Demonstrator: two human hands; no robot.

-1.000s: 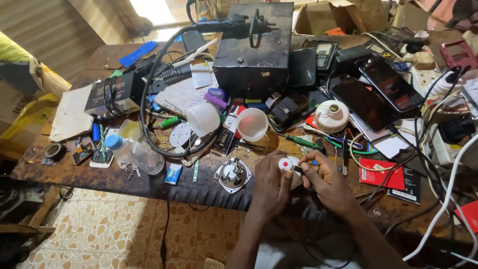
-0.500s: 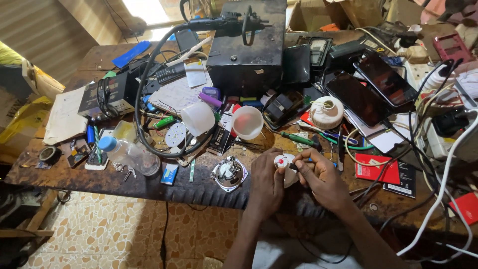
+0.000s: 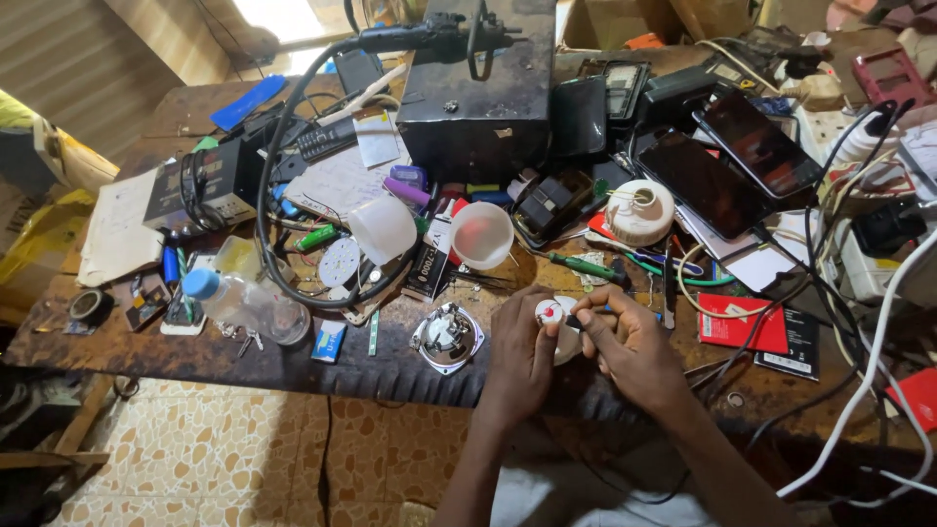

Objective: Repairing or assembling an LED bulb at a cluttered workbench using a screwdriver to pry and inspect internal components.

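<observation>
White plastic, a small round part point(image 3: 549, 314) with a red spot on its face, sits pinched in the fingertips of the left hand point(image 3: 520, 356) at the near edge of the counter point(image 3: 293, 351). The right hand point(image 3: 632, 344) is curled closed beside it, its fingers gripping a thin dark tool point(image 3: 578, 317) whose tip meets the round part. Both hands touch each other over the counter's front edge.

Just left of the left hand lies a round metal reflector piece point(image 3: 447, 335) on a square base. Beyond the hands, a translucent white cup point(image 3: 481, 234) lies on its side, with a green-handled screwdriver point(image 3: 584, 264) to its right and a white round housing point(image 3: 639, 211) farther back. A large black metal box point(image 3: 478, 93) stands at the rear, a thick black cable point(image 3: 268, 205) looping down from it. Two dark phones point(image 3: 727, 161) lie to the right, near a red packet point(image 3: 744, 322) and tangled white cords point(image 3: 869, 361). At the left sit a clear plastic bottle point(image 3: 234, 303) with a blue cap and a black meter box point(image 3: 200, 190).
</observation>
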